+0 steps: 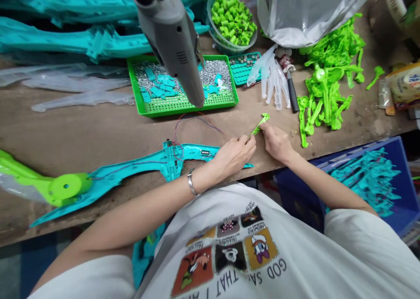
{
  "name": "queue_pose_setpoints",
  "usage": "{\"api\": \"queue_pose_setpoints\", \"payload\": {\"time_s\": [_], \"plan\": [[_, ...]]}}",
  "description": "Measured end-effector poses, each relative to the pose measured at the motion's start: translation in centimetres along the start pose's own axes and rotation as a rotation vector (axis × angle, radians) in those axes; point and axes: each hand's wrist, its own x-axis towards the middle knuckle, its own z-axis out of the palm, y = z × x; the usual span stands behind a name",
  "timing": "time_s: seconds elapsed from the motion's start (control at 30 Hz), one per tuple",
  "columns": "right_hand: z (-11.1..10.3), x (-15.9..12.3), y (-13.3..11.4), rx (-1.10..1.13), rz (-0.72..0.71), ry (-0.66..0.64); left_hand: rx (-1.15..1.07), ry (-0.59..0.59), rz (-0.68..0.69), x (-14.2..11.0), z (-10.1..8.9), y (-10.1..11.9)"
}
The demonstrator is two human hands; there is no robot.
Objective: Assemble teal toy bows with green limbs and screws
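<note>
Both hands meet at a small lime-green plastic part (264,117) above the table's front edge. My left hand (234,155) grips its lower end, fingers closed. Curled fingers of my right hand (274,140) pinch it from the right side. Under my left wrist lies a long turquoise bow-shaped shell (127,171), open side up, with a small metal spring-like piece (205,153) in it. Thin red and blue wires (193,115) loop from the shell toward my left hand. A round lime-green piece (67,187) sits on the shell's left part.
A grey electric screwdriver (173,49) hangs over a green tray (188,108) of screws and turquoise pieces. Behind are a bowl (215,38) of green parts and turquoise shells (65,38). A hammer (292,93) and a green-part pile (323,93) lie right; a blue crate (405,172) stands below.
</note>
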Motion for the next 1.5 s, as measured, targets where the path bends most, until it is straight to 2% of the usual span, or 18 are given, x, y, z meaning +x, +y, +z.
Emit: {"api": "queue_pose_setpoints", "payload": {"time_s": [0.13, 0.33, 0.5, 0.67, 0.77, 0.93, 1.07, 1.2, 1.5], "plan": [[-0.7, 0.2, -0.5, 0.161, 0.144, 0.108, -0.048, 0.009, -0.035, -0.6, -0.1, -0.3], [-0.5, -0.6, -4.2, 0.295, 0.202, 0.249, -0.231, 0.099, -0.198, -1.6, -0.1, -0.7], [0.3, -1.0, -6.2, 0.384, 0.142, 0.182, -0.295, 0.108, -0.255, -1.7, -0.2, -1.8], [1.3, -0.8, -5.8, 0.345, 0.122, 0.175, -0.257, 0.076, -0.245, -1.4, -0.7, -2.0], [1.3, -0.6, -5.5, 0.289, 0.078, 0.171, -0.206, 0.103, -0.253, -1.4, -1.1, -1.6], [0.9, 0.0, -5.7, 0.292, 0.027, 0.141, -0.188, 0.112, -0.337, -1.9, -1.5, -0.7], [0.6, 0.4, -5.7, 0.31, 0.02, 0.111, -0.232, 0.063, -0.409, -1.8, -1.4, 0.2], [0.7, 0.4, -5.4, 0.301, -0.01, 0.09, -0.313, 0.009, -0.42, -1.9, -1.6, 0.7], [1.2, 0.3, -5.6, 0.293, 0.015, 0.081, -0.422, 0.093, -0.47, -3.7, -2.1, -0.3]]}}
